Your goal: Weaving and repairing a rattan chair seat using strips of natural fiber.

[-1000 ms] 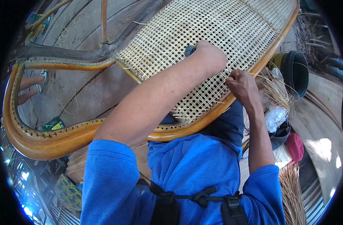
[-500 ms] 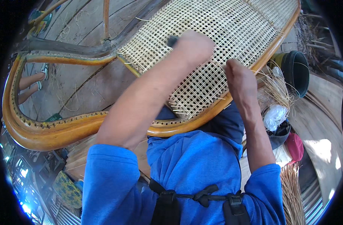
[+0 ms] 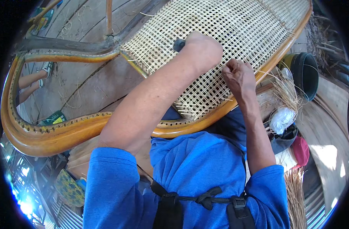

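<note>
A woven cane panel (image 3: 205, 89) with open holes lies in a curved wooden frame (image 3: 205, 124) across my lap. My left hand (image 3: 207, 45) is closed over the middle of the weave, and its fingers are hidden under it. Beside its outer edge a dark, rounded thing (image 3: 179, 45) sticks out; whether the hand grips it is unclear. My right hand (image 3: 239, 74) is closed with curled fingers just above the weave, near the frame's right rail. What it pinches, if anything, is too small to make out. Loose cane ends (image 3: 189, 114) stick up along the panel's near edge.
At the left the frame's bare curved part (image 3: 63, 135) shows a row of drilled holes. On the right stand a dark bucket (image 3: 306, 76), loose cane strands (image 3: 285, 91), a clear plastic bag (image 3: 282, 120) and a dark red cap (image 3: 300, 150). Another person's legs (image 3: 31, 86) show at far left.
My right hand has shifted slightly left over the weave and turned so that its curled fingers show. My left hand stays closed near the same spot, less blurred. The whole view has shifted a little.
</note>
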The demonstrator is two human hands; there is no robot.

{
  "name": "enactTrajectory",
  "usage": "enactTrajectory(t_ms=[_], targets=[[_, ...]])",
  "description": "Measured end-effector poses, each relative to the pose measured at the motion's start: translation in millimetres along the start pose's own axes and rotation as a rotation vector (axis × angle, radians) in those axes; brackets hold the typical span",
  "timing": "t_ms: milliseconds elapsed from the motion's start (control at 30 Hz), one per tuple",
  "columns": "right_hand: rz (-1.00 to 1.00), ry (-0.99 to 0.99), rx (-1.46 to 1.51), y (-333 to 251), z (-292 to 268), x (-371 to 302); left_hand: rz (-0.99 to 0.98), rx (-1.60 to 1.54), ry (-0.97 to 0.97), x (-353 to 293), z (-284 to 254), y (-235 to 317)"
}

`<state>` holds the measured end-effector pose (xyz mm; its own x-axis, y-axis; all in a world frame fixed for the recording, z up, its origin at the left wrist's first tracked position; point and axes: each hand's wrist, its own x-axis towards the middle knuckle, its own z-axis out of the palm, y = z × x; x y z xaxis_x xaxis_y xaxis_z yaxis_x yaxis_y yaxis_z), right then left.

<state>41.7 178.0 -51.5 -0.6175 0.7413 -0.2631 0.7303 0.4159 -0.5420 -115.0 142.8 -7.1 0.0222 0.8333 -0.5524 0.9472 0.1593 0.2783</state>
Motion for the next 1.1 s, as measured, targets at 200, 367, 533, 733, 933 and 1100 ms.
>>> enactTrajectory(t_ms=[200, 367, 533, 733, 933, 1100], targets=[[-0.091, 0.074, -0.146, 2.1, 3.4, -5.4, 0.083, 0.191, -0.172, 15.2, -6.2, 15.9], [-0.156, 0.105, -0.232, 4.8, 10.5, -5.3, 0.078, 0.059, -0.058, 15.7, 12.7, -1.4], [-0.098, 0.150, -0.403, -4.6, 14.8, -4.8, 0.042, 0.002, 0.060, 13.3, 22.5, -0.7], [-0.383, 0.163, -0.298, 3.9, 5.3, -1.5, -0.033, 0.058, -0.060, 2.1, -5.3, -13.5], [-0.213, -0.029, -0.380, -3.6, -3.3, 17.4, -0.232, 0.056, -0.056, -16.4, 2.4, -41.4], [-0.129, -0.210, 0.301, -28.2, -0.5, 18.1, -0.211, -0.135, -0.070, -29.9, -12.0, -46.9]])
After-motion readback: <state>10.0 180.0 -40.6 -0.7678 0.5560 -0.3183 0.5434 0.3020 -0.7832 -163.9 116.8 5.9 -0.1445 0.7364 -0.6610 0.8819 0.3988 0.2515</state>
